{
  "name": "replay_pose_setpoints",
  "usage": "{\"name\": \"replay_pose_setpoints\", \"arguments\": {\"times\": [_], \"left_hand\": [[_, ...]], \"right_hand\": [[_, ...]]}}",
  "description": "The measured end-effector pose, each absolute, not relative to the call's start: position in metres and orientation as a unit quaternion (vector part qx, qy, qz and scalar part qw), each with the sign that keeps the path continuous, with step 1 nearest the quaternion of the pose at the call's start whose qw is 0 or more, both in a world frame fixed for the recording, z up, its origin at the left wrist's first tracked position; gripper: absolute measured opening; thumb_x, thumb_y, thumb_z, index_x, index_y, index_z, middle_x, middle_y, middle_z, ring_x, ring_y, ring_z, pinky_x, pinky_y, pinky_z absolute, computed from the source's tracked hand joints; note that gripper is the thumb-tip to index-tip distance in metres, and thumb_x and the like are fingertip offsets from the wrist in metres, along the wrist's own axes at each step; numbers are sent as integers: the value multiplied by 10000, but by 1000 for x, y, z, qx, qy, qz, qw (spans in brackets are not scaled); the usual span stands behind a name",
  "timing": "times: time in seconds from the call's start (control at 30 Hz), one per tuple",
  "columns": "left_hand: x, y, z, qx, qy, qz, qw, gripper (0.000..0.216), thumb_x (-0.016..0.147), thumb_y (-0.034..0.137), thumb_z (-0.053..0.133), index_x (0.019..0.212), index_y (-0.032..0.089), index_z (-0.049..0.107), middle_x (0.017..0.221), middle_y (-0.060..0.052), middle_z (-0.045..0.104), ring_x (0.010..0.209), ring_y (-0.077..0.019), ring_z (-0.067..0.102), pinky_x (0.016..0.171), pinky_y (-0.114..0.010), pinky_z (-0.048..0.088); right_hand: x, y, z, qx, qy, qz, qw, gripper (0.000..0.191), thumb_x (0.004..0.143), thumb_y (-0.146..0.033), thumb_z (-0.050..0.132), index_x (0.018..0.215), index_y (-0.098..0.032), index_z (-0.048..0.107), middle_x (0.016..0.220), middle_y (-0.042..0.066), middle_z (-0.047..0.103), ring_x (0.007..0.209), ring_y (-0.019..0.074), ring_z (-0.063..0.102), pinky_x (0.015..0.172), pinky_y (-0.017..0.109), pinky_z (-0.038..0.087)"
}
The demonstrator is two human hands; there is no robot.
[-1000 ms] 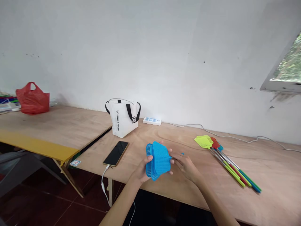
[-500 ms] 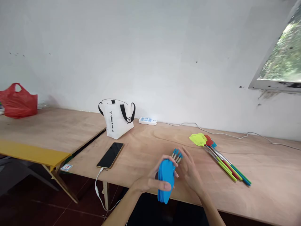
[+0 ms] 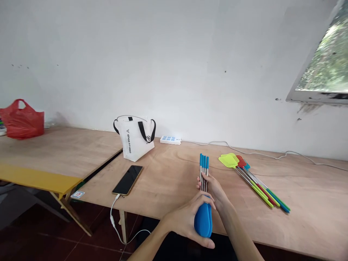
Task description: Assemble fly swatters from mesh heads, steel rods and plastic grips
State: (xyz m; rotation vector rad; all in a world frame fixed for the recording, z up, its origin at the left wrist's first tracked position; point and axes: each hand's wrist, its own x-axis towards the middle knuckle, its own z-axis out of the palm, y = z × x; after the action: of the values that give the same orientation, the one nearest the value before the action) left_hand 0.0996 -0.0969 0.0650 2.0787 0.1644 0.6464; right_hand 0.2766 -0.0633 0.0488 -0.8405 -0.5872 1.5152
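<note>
I hold a bundle of blue fly swatters (image 3: 203,173) over the front of the plywood table (image 3: 174,181), handles pointing away from me. My left hand (image 3: 187,223) is wrapped around the stacked blue heads, seen edge-on near the table's front edge. My right hand (image 3: 214,190) is closed around the metal shafts just behind the heads. The blue handle tips stick out past my fingers toward the wall.
Several more swatters (image 3: 251,181) in yellow, red, green and blue lie on the table to the right. A phone (image 3: 127,180) on a white cable lies at the left, with a white tote bag (image 3: 136,139) and a power strip (image 3: 170,139) behind. A red plastic bag (image 3: 22,120) sits on the neighbouring table.
The blue swatters turned from flat heads facing me to edge-on, with the handles now pointing away. My left hand slid down to the heads and my right hand closed on the shafts.
</note>
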Motion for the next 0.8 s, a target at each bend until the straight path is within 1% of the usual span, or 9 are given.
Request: {"name": "replay_pose_setpoints", "arguments": {"times": [0.07, 0.1, 0.17, 0.23, 0.3, 0.4, 0.5, 0.67, 0.8], "left_hand": [[98, -97, 65, 843, 78, 269, 460, 836, 627, 524, 904, 1286, 265, 460, 1370, -106, 450, 1269, -295, 500, 1106, -450, 397], [97, -97, 65, 845, 84, 268, 456, 854, 629, 525, 905, 1306, 271, 451, 1361, -103, 461, 1267, -293, 500, 1103, -444, 401], [95, -98, 66, 853, 93, 260, 443, 897, 622, 527, 911, 1349, 284, 446, 1353, -97, 477, 1278, -299, 490, 1109, -445, 398], [96, -99, 66, 858, 104, 256, 434, 904, 613, 532, 916, 1360, 292, 466, 1372, -98, 470, 1302, -310, 474, 1126, -455, 385], [99, -100, 64, 854, 118, 263, 433, 882, 615, 544, 915, 1350, 296, 497, 1418, -103, 438, 1344, -324, 445, 1144, -464, 368], [104, -101, 59, 843, 143, 271, 442, 861, 621, 562, 910, 1351, 315, 526, 1474, -99, 390, 1388, -332, 410, 1154, -463, 363], [105, -102, 60, 839, 150, 267, 449, 840, 610, 566, 916, 1333, 325, 561, 1482, -90, 379, 1403, -340, 398, 1155, -461, 364], [96, -93, 72, 840, 159, 261, 448, 784, 647, 548, 901, 1324, 316, 581, 1485, -91, 387, 1402, -338, 409, 1156, -464, 369], [91, -82, 88, 849, 156, 275, 423, 747, 677, 522, 888, 1325, 311, 584, 1479, -92, 403, 1384, -321, 433, 1152, -457, 377]], "right_hand": [[272, -54, 46, -360, -242, 659, 614, 267, 827, -350, 766, 862, -214, 539, 660, -13, 642, 514, 116, 596, 488, 217, 509], [271, -50, 44, -358, -240, 661, 614, 282, 828, -356, 764, 847, -219, 519, 641, -23, 621, 486, 105, 564, 448, 202, 476], [268, -46, 42, -349, -237, 664, 618, 314, 821, -359, 768, 834, -231, 482, 596, -63, 555, 405, 67, 440, 361, 162, 354], [268, -42, 41, -340, -235, 664, 623, 338, 806, -347, 778, 842, -240, 460, 568, -98, 482, 368, 42, 314, 326, 140, 233], [268, -39, 41, -336, -234, 664, 625, 350, 795, -335, 784, 863, -244, 454, 558, -117, 432, 365, 32, 252, 329, 134, 174], [270, -31, 42, -340, -234, 666, 621, 355, 797, -328, 778, 874, -245, 442, 544, -134, 369, 366, 28, 201, 340, 134, 128], [269, -24, 45, -346, -237, 668, 615, 331, 823, -338, 753, 891, -245, 442, 537, -141, 330, 368, 32, 173, 347, 140, 98], [257, -10, 55, -357, -246, 660, 614, 294, 870, -360, 700, 878, -243, 430, 530, -147, 293, 373, 35, 151, 345, 138, 91], [243, 11, 68, -382, -265, 647, 605, 250, 909, -378, 648, 867, -238, 445, 519, -148, 281, 366, 39, 149, 329, 139, 106]]}}
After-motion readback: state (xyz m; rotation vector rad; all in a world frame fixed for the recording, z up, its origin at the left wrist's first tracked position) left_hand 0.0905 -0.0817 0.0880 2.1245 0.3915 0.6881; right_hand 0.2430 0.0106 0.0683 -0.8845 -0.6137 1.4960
